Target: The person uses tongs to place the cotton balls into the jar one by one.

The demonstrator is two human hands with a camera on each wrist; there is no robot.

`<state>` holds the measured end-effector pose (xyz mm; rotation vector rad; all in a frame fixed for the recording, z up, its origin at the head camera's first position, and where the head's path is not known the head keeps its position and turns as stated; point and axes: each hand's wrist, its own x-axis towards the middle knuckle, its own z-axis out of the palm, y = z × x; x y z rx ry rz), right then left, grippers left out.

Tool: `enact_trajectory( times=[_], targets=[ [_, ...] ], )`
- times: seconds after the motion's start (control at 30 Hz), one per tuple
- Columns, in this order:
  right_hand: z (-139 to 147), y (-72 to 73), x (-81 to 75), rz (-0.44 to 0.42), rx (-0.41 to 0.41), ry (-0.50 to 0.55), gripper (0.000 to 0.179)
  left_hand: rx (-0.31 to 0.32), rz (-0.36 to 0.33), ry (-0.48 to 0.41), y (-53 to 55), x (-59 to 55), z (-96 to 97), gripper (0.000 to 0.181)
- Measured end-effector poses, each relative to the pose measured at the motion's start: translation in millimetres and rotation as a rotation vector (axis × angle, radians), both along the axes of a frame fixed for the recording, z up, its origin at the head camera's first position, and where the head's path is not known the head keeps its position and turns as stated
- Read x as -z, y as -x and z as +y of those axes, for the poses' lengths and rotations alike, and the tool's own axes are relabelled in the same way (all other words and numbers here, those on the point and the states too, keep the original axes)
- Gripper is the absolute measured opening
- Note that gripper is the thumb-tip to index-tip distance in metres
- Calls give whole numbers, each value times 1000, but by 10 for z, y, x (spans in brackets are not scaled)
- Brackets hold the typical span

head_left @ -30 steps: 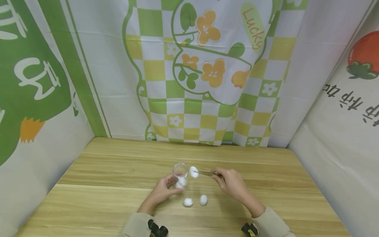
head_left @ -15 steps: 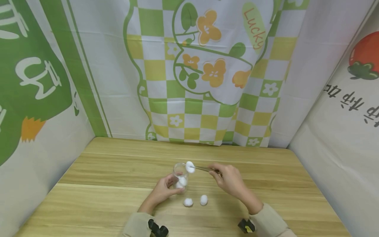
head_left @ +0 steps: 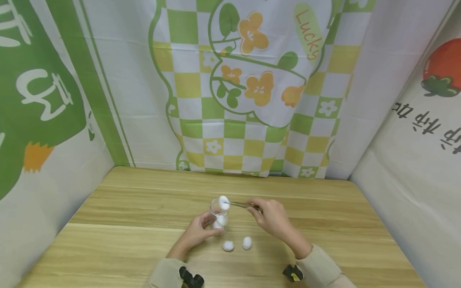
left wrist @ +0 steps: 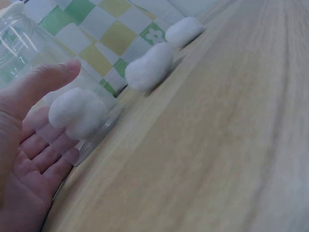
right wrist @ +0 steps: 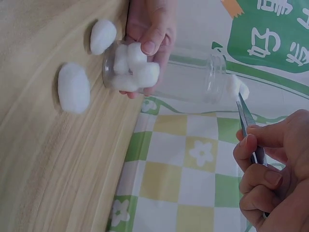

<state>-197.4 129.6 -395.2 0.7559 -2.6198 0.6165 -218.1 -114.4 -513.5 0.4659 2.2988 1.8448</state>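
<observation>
My left hand (head_left: 197,232) holds a clear jar (right wrist: 188,77) near its base, thumb on one side and fingers round the other. The jar stands upright on the table, its mouth uncovered, with several cotton balls (right wrist: 137,67) at the bottom. Tweezers (right wrist: 245,113) are pinched in my right hand (head_left: 271,218), to the right of the jar. Their tips grip one cotton ball (head_left: 224,203), which is at the jar's mouth. In the right wrist view that ball sits just beyond the rim.
Two loose cotton balls, one nearer the jar (head_left: 228,246) and one farther right (head_left: 247,243), lie on the wooden table (head_left: 144,208) in front of the jar. A patterned cloth (head_left: 230,140) hangs behind the table's back edge.
My right hand has moved left with the tweezers, bringing the gripped cotton ball from beside the jar to over its mouth. The left hand and jar have stayed in place.
</observation>
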Motion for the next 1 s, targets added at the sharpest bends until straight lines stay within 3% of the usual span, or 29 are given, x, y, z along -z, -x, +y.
enact_trajectory(
  times=[0.47,1.0],
  targets=[
    [-101,11,54,7,-16,26,13,-23,-19,44,-28,-27,-11,68],
    [-80,12,68,-37,-18,25,13,17,-18,15,-6,-20,-7,64]
  ],
)
